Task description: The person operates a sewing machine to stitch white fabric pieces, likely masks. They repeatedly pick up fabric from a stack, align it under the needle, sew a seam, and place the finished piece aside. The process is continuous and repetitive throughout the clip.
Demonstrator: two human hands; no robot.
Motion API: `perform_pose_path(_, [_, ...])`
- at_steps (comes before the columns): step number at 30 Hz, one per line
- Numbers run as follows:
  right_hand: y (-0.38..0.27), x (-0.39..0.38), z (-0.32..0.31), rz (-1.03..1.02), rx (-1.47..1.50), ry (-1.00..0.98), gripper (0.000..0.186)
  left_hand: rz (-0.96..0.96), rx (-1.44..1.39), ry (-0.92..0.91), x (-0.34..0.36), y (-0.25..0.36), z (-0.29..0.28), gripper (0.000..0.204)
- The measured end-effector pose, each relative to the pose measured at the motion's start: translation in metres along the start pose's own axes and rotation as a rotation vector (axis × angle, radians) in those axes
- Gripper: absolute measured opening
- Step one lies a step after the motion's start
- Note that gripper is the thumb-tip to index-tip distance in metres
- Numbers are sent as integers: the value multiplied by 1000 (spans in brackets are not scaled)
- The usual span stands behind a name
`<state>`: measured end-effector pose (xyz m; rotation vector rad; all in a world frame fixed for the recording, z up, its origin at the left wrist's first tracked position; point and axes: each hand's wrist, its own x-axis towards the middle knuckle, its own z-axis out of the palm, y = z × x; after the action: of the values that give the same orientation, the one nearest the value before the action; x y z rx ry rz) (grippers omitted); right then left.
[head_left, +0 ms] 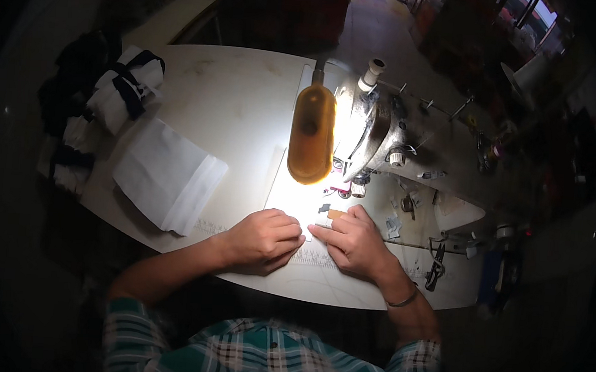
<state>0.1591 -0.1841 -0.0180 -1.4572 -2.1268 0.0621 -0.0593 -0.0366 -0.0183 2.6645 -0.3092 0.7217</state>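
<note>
- Lying at the pale tabletop's (228,91) left: a heaped black-and-white cloth bundle (125,91), then a flat white fabric piece (166,171).
- Left hand (265,239), fingers curled inward; glare hides any grip.
- Amber oval lamp (312,135) overhead.
- Small flat tan piece (336,215) just beside the right hand (357,245), fingers bent, hold unclear.
- Metal sewing machine (382,123) beyond; dark snips (435,268) rightmost.

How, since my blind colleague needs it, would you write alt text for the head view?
Two bare hands sit close together on a white table, before a sewing machine and amber lamp; anything they hold is lost in glare. White cloth lies left, dark snips right.
</note>
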Motion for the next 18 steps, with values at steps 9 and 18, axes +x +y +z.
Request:
perform_pose_path(9, [-1, 2, 0, 20, -55, 6, 29, -49, 31, -23, 2, -9, 1, 22])
perform_pose_path(18, [2, 3, 5, 14, -132, 68, 28, -94, 86, -22, 5, -19, 4, 25])
